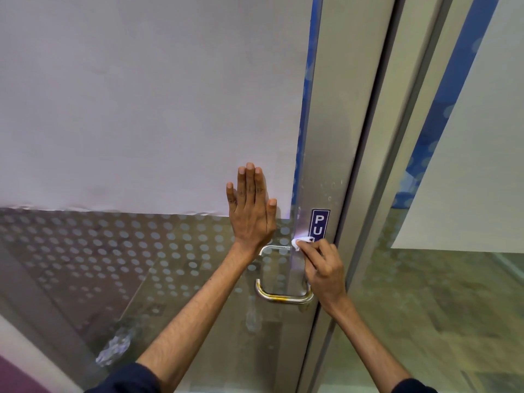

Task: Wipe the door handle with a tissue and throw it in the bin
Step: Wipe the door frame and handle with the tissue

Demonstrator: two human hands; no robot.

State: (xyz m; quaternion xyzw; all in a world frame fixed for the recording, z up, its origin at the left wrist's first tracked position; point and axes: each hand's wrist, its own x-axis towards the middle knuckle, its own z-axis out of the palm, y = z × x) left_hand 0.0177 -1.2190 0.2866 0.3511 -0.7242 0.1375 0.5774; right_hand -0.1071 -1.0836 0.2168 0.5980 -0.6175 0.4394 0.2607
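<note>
While our left hand (pixel 253 211) lies flat on the glass door (pixel 158 251), fingers spread straight and holding nothing, it sits up and to the left of the working grip and only steadies the panel. Just below that palm the upper arm of the steel door handle (pixel 279 296) runs rightward toward the frame; the handle is a U-shaped bar whose long axis runs up and down the door, ending in the lower bend beneath the grip. Our right hand (pixel 326 272), the nearer one to the handle, is clamped on the white tissue (pixel 301 241), pinching it at the fingertips against the handle's top end, beside the blue push sign (pixel 319 224). From the grip, the unwiped length lies downward, so we judge the coming stroke should follow the bar down. No bin shows.
</note>
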